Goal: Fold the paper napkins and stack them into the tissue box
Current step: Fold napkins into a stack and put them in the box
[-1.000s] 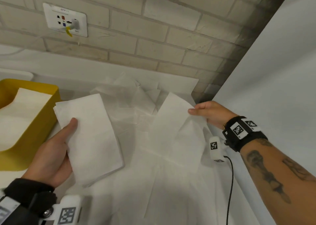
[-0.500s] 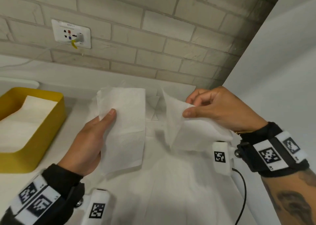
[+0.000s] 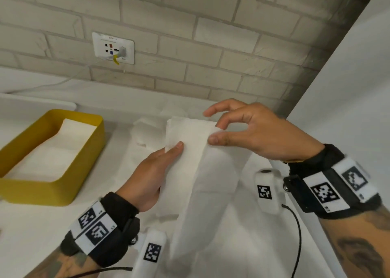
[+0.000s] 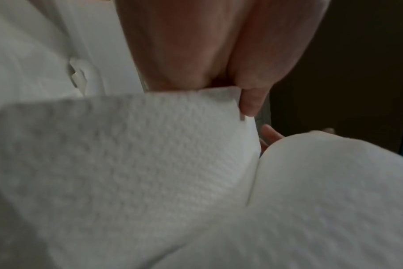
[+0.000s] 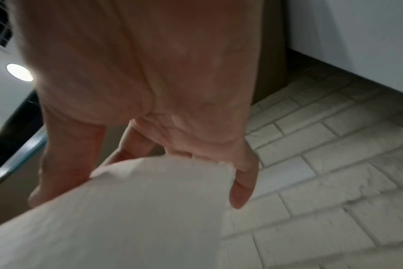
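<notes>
Two white paper napkins meet in the air above the counter. My left hand [image 3: 166, 157] holds a folded napkin [image 3: 185, 142] with the thumb on its front; the left wrist view shows this napkin [image 4: 127, 154] under the thumb. My right hand [image 3: 215, 133] pinches the top edge of a second napkin [image 3: 215, 176] between thumb and forefinger and lays it against the first; it hangs down long. In the right wrist view that napkin [image 5: 138, 209] fills the lower left. The yellow tissue box [image 3: 54, 191] stands at the left with folded napkins [image 3: 52, 155] inside.
Loose napkins [image 3: 145, 129] lie in a heap on the white counter [image 3: 31, 235] behind my hands. A brick wall with a socket plate [image 3: 113, 47] and plugged cable stands at the back. A white wall [image 3: 348, 87] closes off the right side.
Both hands rose and came together. The right-hand napkin, held apart half a second ago, now overlaps the left-hand folded napkin. The view has tilted, so the box sits lower left.
</notes>
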A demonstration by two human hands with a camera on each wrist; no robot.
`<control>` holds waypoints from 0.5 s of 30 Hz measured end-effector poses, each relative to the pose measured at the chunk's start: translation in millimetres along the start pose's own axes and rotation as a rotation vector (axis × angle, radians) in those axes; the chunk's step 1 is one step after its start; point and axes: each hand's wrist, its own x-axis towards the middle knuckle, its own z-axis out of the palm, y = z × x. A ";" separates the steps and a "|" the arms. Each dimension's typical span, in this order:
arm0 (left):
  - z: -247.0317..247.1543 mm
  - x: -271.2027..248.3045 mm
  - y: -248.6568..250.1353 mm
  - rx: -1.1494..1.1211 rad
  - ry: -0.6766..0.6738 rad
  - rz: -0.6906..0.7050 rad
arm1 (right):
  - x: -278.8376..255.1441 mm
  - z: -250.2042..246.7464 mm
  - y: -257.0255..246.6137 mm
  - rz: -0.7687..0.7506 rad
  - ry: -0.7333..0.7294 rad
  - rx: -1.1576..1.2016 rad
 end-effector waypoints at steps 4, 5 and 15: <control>-3.1 0.8 -15.1 -0.043 -0.096 -0.097 | 32.2 17.4 18.9 0.075 0.027 0.019; -3.9 0.4 -18.6 -0.062 -0.113 -0.122 | 37.4 21.7 24.5 0.105 0.041 0.032; -5.5 1.5 -30.9 -0.180 -0.049 -0.196 | 55.5 65.9 47.1 0.229 0.087 0.148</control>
